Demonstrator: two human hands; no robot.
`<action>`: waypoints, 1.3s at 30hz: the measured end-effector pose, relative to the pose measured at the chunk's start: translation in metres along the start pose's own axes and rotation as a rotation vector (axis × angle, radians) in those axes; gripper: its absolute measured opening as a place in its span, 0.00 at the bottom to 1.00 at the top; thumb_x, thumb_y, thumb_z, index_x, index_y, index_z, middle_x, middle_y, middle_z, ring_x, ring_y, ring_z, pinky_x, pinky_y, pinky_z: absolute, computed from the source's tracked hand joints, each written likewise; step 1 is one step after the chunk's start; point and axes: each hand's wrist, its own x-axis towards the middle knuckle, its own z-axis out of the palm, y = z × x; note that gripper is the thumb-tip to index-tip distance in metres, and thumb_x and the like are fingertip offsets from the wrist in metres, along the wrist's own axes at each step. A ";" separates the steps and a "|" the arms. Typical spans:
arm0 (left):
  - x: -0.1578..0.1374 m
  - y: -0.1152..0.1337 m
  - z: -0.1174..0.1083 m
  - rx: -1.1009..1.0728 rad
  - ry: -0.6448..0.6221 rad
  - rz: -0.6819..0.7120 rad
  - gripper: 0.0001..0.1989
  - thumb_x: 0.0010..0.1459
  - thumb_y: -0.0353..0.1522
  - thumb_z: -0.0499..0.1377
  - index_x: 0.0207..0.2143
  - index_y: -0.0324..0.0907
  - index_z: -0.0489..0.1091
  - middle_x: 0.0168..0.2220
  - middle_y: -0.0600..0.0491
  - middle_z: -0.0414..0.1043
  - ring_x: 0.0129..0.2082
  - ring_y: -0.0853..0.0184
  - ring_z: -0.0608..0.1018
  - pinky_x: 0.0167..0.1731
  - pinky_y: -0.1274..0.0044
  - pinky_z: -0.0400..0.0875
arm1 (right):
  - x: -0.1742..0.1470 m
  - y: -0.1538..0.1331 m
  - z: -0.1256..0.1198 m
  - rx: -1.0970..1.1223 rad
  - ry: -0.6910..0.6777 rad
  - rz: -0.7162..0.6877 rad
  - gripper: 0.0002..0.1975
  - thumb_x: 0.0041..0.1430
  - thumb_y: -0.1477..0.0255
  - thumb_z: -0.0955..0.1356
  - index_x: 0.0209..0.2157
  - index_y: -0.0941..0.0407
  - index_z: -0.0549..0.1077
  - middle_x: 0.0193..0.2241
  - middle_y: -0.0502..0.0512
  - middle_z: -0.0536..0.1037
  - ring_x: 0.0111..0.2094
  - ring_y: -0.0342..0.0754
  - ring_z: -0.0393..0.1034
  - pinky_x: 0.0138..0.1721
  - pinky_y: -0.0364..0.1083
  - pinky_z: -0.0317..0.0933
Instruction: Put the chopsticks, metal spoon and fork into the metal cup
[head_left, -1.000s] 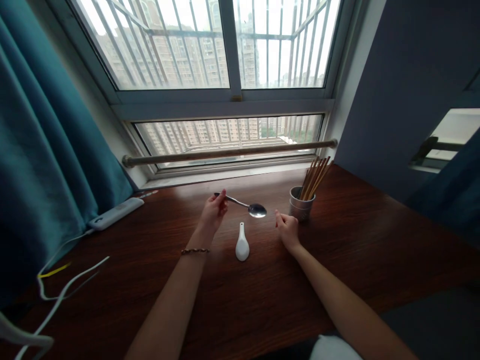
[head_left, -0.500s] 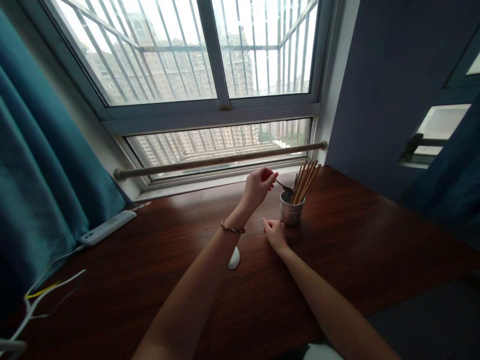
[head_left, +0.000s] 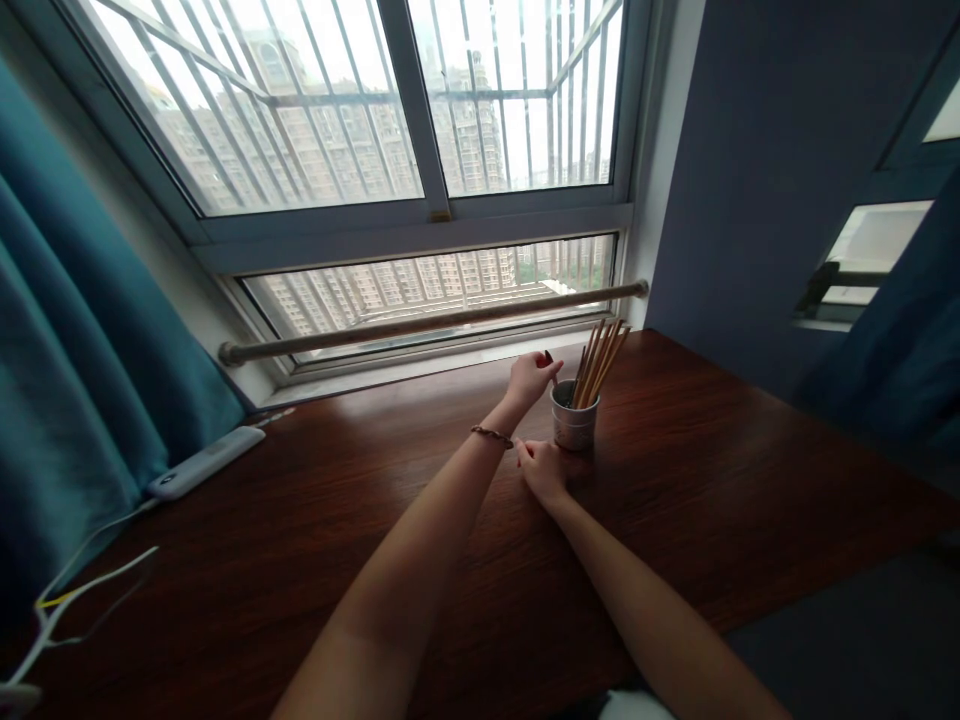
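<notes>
My left hand (head_left: 529, 378) reaches over the rim of a small metal cup (head_left: 574, 427) that holds several wooden chopsticks (head_left: 598, 358). Its fingers pinch the thin handle of a metal spoon (head_left: 553, 372), whose bowl is down inside the cup and out of sight. My right hand (head_left: 541, 468) rests on the dark wooden table (head_left: 690, 480) just left of the cup's base, fingers curled and holding nothing. The white ceramic spoon is hidden behind my left forearm.
A white power strip (head_left: 204, 461) lies at the table's back left, with loose cables (head_left: 71, 600) trailing off the left edge by a teal curtain (head_left: 82, 330). A wooden rail (head_left: 427, 322) runs along the window sill. A dark wall (head_left: 757, 180) borders the right.
My left hand carried the metal spoon from above the white spoon over to the cup and lowered it in. My right hand slid closer to the cup. The view shifted right.
</notes>
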 end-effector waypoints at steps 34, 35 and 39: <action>-0.168 -0.127 -0.104 0.174 -0.153 -0.554 0.14 0.45 0.38 0.57 0.20 0.34 0.71 0.16 0.52 0.66 0.16 0.71 0.65 0.18 0.80 0.54 | -0.036 -0.031 0.029 0.630 -0.481 -0.026 0.12 0.50 0.68 0.64 0.30 0.61 0.74 0.24 0.55 0.75 0.21 0.44 0.68 0.16 0.38 0.57; -0.168 -0.123 -0.103 0.130 -0.170 -0.551 0.15 0.45 0.39 0.57 0.20 0.34 0.71 0.15 0.52 0.65 0.15 0.72 0.63 0.17 0.80 0.54 | -0.036 -0.031 0.028 0.660 -0.485 0.003 0.14 0.49 0.67 0.64 0.31 0.62 0.74 0.24 0.56 0.75 0.22 0.44 0.68 0.15 0.38 0.57; -0.169 -0.106 -0.099 -0.025 -0.204 -0.525 0.17 0.44 0.42 0.58 0.20 0.33 0.68 0.13 0.55 0.60 0.13 0.74 0.60 0.14 0.81 0.51 | -0.032 -0.033 0.022 0.768 -0.452 0.117 0.18 0.47 0.61 0.66 0.30 0.64 0.72 0.22 0.58 0.74 0.21 0.44 0.68 0.15 0.37 0.58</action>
